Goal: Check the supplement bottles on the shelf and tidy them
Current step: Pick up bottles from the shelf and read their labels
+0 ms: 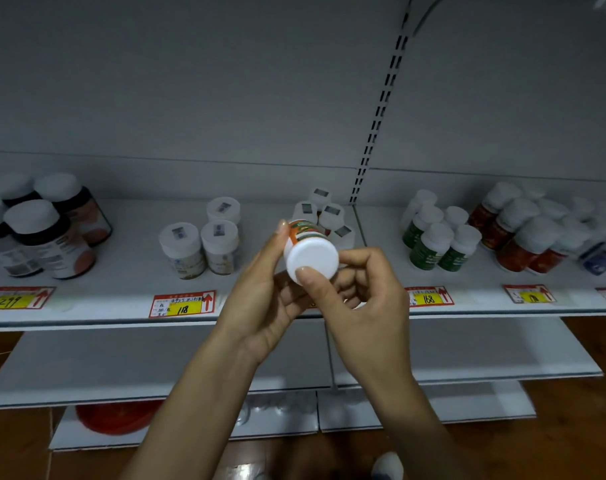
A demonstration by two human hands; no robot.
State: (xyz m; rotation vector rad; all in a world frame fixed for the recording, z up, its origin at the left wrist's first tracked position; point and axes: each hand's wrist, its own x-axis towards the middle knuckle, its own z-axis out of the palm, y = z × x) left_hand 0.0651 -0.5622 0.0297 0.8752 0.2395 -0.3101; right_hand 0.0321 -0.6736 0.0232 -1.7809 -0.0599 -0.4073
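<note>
Both hands hold one supplement bottle (308, 249) in front of the shelf (128, 299), its white cap turned toward me and an orange and green label showing behind it. My left hand (263, 296) cups the bottle's body from the left, fingers stretched up along its side. My right hand (360, 289) pinches the white cap between thumb and curled fingers. Just behind the held bottle, a few white-capped bottles (329, 214) of the same kind stand on the shelf.
Groups of bottles stand along the shelf: dark ones (45, 230) far left, pale ones (204, 242), green ones (440, 242), red ones (516, 237) at right. Red-and-yellow price tags (182, 304) line the front edge. Below are lower shelves and a red object (118, 415).
</note>
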